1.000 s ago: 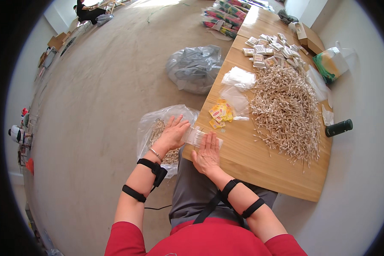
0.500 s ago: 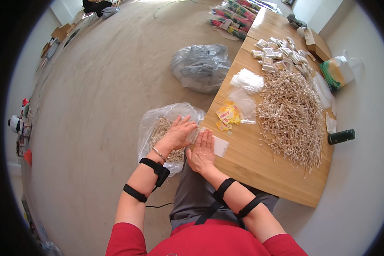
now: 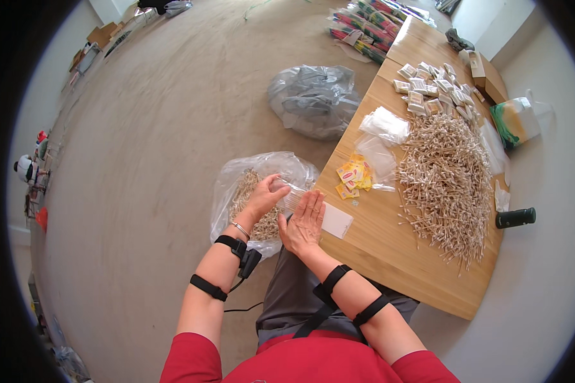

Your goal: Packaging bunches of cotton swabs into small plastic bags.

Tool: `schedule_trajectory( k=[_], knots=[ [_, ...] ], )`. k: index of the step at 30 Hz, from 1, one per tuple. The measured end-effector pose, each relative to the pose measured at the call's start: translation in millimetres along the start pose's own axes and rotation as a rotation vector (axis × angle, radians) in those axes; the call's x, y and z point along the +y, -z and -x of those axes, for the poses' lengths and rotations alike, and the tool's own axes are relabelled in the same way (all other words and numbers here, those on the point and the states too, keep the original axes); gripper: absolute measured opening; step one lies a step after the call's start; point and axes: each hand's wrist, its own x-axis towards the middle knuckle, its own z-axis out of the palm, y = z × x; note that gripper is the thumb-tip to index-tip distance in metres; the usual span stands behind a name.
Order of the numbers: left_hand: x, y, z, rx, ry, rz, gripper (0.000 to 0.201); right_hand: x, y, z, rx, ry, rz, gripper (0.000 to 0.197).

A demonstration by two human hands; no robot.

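At the table's near left corner, my left hand (image 3: 264, 198) has its fingers and thumb closed on the outer end of a clear plastic bag (image 3: 294, 196) of cotton swabs. My right hand (image 3: 303, 223) lies flat over the bag's other end, fingers stretched out. From under that hand a white flat piece (image 3: 337, 221) sticks out on the table. Below my left hand, an open clear plastic sack (image 3: 227, 180) holds loose cotton swabs. Yellow-and-white paper cards (image 3: 351, 175) lie just beyond my right hand, beside empty clear bags (image 3: 386, 124).
A large heap of cotton swabs (image 3: 444, 179) covers the right of the wooden table (image 3: 390, 255). Behind it are packed swab bags (image 3: 428, 86) and a cardboard box (image 3: 487, 80). A dark green bottle-like cylinder (image 3: 515, 217) lies at the right edge. A grey plastic sack (image 3: 313, 102) stands on the floor.
My left hand's fingers have gone from stretched out over the bag to curled around its end. My right hand stays flat in about the same place. The view has shifted slightly.
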Motion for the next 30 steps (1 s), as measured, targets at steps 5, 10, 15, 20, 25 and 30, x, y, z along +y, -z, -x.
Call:
schedule_trajectory(
  k=[5,10,15,20,25,30],
  knots=[
    [-9.4,-15.0,-5.4,-0.088,-0.026,0.035,0.044,-5.4,0.5,0.1,-0.026,-0.005,0.026,0.099],
    [-9.5,-24.6,-10.4,-0.062,0.009,0.151,0.021,-1.9,-1.0,-0.3,0.003,0.005,0.037,0.099],
    [-19.7,-29.9,-9.3,0.025,-0.006,0.156,0.02,-1.9,-2.9,0.8,0.027,0.036,0.03,0.098],
    [-22.0,-34.9,-7.5,0.057,0.004,0.135,0.022,-0.1,-1.7,2.1,0.015,0.046,0.026,0.097],
    [-26.4,-39.4,-12.3,0.048,-0.081,0.111,0.024,12.8,5.2,2.3,-0.017,0.027,-0.039,0.095],
    [-42.9,-37.7,-17.1,0.12,-0.104,0.038,0.027,25.4,16.5,23.4,-0.041,-0.016,0.085,0.092]
  ],
)
